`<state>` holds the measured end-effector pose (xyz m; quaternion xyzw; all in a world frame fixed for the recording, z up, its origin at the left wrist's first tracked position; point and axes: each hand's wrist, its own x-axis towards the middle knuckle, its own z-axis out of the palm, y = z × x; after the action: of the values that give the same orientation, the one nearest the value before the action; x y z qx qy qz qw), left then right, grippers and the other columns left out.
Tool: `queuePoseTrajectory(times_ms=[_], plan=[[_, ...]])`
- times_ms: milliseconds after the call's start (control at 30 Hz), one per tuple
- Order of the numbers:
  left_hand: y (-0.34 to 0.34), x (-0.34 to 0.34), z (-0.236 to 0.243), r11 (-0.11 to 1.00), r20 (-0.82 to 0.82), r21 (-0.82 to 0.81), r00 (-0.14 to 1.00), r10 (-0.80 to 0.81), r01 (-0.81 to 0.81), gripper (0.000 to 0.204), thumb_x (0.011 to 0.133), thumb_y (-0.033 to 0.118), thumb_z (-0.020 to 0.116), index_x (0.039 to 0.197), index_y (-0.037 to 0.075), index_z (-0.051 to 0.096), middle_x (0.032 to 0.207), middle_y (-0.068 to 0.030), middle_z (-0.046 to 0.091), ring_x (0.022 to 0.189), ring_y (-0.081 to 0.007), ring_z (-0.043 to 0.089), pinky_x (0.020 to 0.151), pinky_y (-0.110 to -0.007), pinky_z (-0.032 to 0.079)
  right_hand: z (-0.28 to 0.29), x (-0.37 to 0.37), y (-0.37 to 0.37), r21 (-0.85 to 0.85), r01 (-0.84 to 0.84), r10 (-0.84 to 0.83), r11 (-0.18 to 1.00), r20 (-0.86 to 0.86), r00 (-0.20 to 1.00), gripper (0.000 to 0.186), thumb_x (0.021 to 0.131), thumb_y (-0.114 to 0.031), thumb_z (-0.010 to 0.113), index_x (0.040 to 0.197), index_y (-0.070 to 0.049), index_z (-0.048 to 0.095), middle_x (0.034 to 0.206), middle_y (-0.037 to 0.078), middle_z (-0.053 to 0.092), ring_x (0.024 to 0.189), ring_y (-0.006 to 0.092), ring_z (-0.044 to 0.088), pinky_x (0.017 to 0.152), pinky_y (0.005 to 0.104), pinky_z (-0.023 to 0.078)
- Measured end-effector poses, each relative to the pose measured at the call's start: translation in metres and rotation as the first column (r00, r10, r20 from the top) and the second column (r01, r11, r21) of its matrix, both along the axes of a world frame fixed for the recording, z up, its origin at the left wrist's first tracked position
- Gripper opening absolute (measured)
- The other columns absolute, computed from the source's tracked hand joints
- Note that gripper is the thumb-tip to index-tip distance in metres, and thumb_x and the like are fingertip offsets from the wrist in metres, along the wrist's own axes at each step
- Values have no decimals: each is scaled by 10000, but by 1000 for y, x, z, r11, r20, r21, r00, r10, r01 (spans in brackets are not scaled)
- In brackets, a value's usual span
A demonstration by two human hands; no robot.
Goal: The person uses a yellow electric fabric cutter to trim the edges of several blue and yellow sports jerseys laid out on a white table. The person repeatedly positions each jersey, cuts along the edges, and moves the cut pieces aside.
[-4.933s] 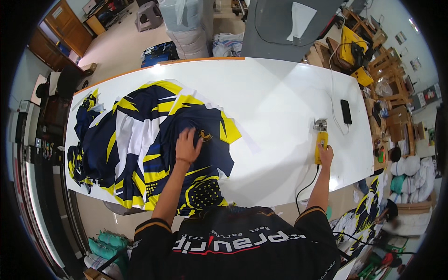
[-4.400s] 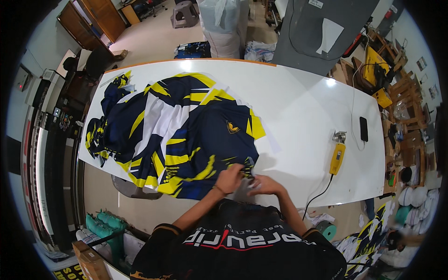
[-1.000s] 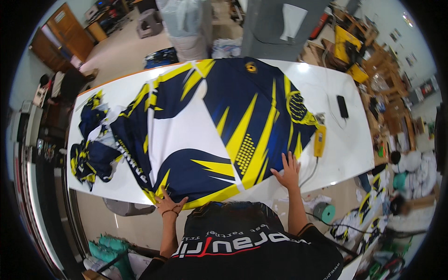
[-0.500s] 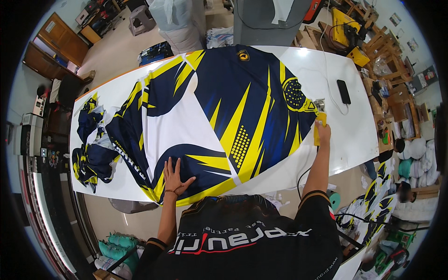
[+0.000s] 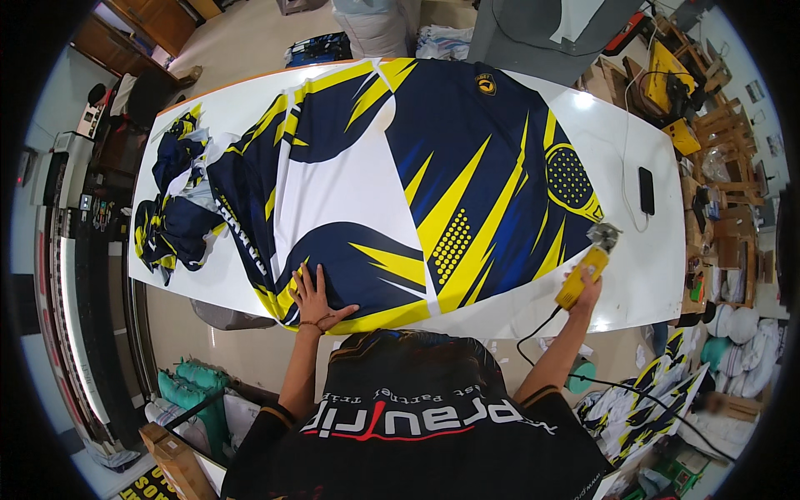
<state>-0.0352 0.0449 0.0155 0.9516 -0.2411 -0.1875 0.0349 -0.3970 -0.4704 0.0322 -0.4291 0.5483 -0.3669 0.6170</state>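
My left hand (image 5: 312, 300) lies flat with spread fingers on the near edge of a large navy, yellow and white printed fabric (image 5: 492, 225). My right hand (image 5: 588, 293) is wrapped round a yellow handheld electric fabric cutter (image 5: 582, 279) with a metal head. The cutter is tilted, its head close to the fabric's right edge beside a printed racket shape; whether they touch I cannot tell. A black cord (image 5: 533, 332) trails from the cutter's rear toward me. The fabric spreads over a white table (image 5: 646, 283).
Crumpled navy and yellow cloth (image 5: 179, 217) is heaped at the table's left end. A black phone (image 5: 646, 191) with a white cable lies to the right. Beyond the far edge stands a grey cabinet (image 5: 533, 42). More printed cloth (image 5: 642, 408) hangs at the lower right, near another person.
My right hand has drawn the cutter back toward me, away from the racket print, and tilted it. My left hand stays flat on the fabric. The whole view has shifted.
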Motion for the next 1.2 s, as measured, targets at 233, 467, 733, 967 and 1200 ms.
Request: queuePoseTrajectory(times_ms=[233, 467, 733, 967, 1200], plan=[[-1, -6, -2, 998, -54, 70, 999, -1, 4, 1553, 570, 943, 725, 1703, 124, 50, 1735, -286, -86, 1572, -552, -135, 1129, -838, 23, -4, 25, 102, 67, -276, 284, 959, -219, 934, 515, 848, -149, 843, 1185, -16, 477, 939, 136, 665, 686, 220, 694, 581, 354, 570], [1, -17, 3, 994, -131, 108, 991, 18, -4, 1586, 553, 942, 740, 1699, 122, 11, 1717, -312, -126, 1545, -593, -166, 1101, -860, 10, -16, 20, 120, -29, -257, 216, 966, -457, 863, 624, 777, -158, 888, 1212, -2, 468, 994, 154, 674, 811, 222, 688, 711, 363, 570], [11, -24, -5, 986, -9, -160, 999, -42, 40, 1328, 716, 823, 734, 1679, 87, 192, 1714, -328, 13, 1561, -575, -35, 1187, -767, 48, 6, 1, 184, -81, -358, 288, 930, -443, 849, 750, 755, -140, 875, 1379, -23, 475, 1107, 156, 668, 951, 252, 676, 835, 381, 561], [10, -19, -23, 897, 254, -388, 960, -118, 213, 1020, 845, 604, 764, 1609, 56, 368, 1677, -307, 236, 1562, -504, 191, 1238, -677, 153, 26, -23, 281, -7, -593, 446, 805, -653, 613, 786, 761, -211, 872, 1418, -16, 485, 1218, 213, 677, 1121, 374, 678, 954, 452, 539], [10, -18, -30, 893, 326, -356, 932, -158, 276, 975, 870, 587, 732, 1609, 61, 372, 1677, -295, 246, 1567, -477, 203, 1263, -631, 156, 43, -13, 329, 8, -746, 447, 665, -805, 390, 856, 789, -251, 842, 1496, -45, 408, 1266, 270, 651, 1184, 458, 638, 974, 527, 523]])
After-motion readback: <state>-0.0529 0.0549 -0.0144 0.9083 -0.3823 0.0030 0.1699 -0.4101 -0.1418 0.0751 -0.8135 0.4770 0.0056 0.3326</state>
